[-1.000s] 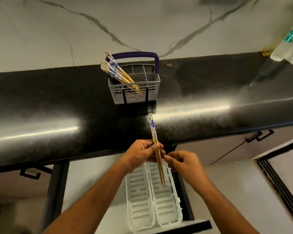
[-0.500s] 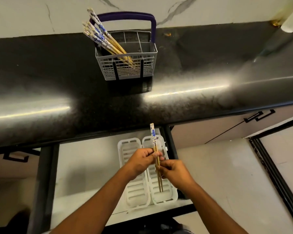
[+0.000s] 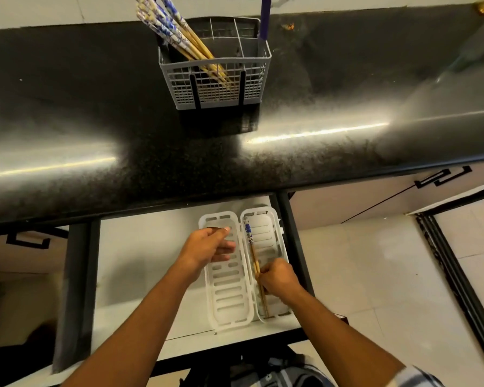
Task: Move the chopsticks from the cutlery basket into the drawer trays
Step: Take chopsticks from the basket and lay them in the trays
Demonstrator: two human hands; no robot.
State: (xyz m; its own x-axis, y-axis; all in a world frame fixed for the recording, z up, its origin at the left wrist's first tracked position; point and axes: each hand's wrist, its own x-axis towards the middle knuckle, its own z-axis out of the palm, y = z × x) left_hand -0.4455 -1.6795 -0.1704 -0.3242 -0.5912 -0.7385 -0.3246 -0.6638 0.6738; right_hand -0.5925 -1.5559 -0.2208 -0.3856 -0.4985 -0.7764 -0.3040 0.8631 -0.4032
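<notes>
A grey cutlery basket (image 3: pixel 218 88) with a purple handle stands on the black counter and holds several wooden chopsticks (image 3: pixel 170 29) with blue-and-white tops. Below it, the open drawer holds two white slotted trays, a left tray (image 3: pixel 229 300) and a right tray (image 3: pixel 266 227). A pair of chopsticks (image 3: pixel 251 247) lies lengthwise in the right tray. My right hand (image 3: pixel 278 279) pinches that pair near its middle. My left hand (image 3: pixel 211 247) hovers over the left tray with fingers loosely apart, holding nothing.
The glossy black counter (image 3: pixel 95 129) overhangs the back of the white drawer (image 3: pixel 140 261), which has dark side rails. A cabinet front with black handles (image 3: pixel 442 177) sits at the right, above a light tiled floor.
Both hands have dropped from above the drawer into it. The left hand has let go of the pair. The right hand has lowered the pair into the right tray.
</notes>
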